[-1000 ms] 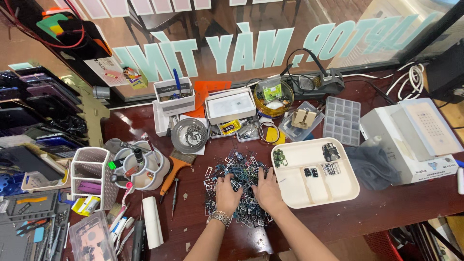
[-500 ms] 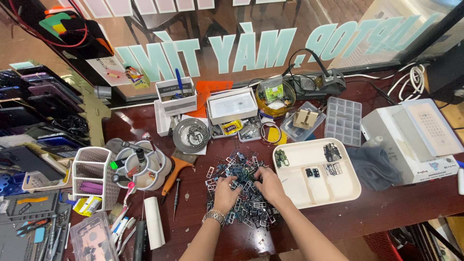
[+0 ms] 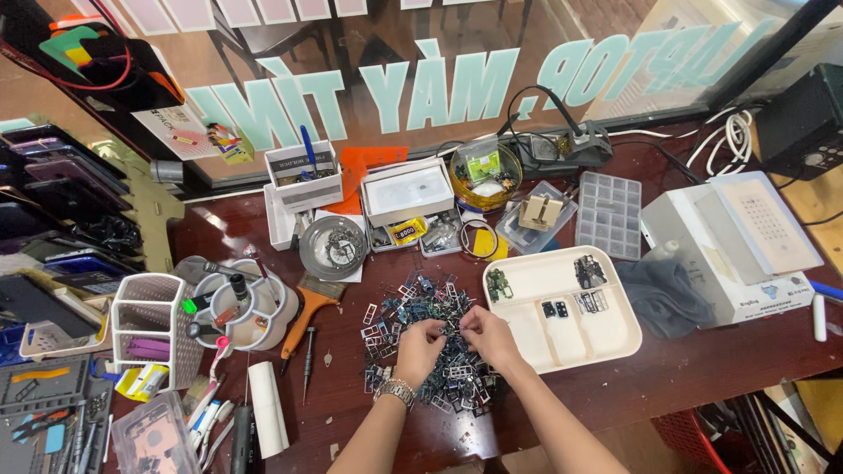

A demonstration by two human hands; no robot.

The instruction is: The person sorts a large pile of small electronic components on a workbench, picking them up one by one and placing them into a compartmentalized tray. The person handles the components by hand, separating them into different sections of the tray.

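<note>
Working over a heap of small dark metal frame parts (image 3: 413, 338) lying mid-front on the dark red wooden surface (image 3: 702, 369). Left hand (image 3: 420, 349), silver wristwatch (image 3: 397, 391) on the wrist, curling fingers and pinching small pieces at the heap's middle. Right hand (image 3: 490, 336) meeting it fingertip to fingertip, also pinching a tiny part; exact piece too small to tell. Sitting just right of the heap, touching its edge: cream plastic compartment tray (image 3: 606, 338) holding a few small dark modules. Lying left of the heap: orange-handled scraper (image 3: 303, 319), slim screwdriver (image 3: 307, 362), white roll (image 3: 266, 408). Standing further left: round white tool caddy (image 3: 235, 307) and white mesh basket (image 3: 149, 326). Sitting behind the heap: round metal dish (image 3: 332, 247), white flat box (image 3: 407, 190), clear grid organiser (image 3: 609, 213).
</note>
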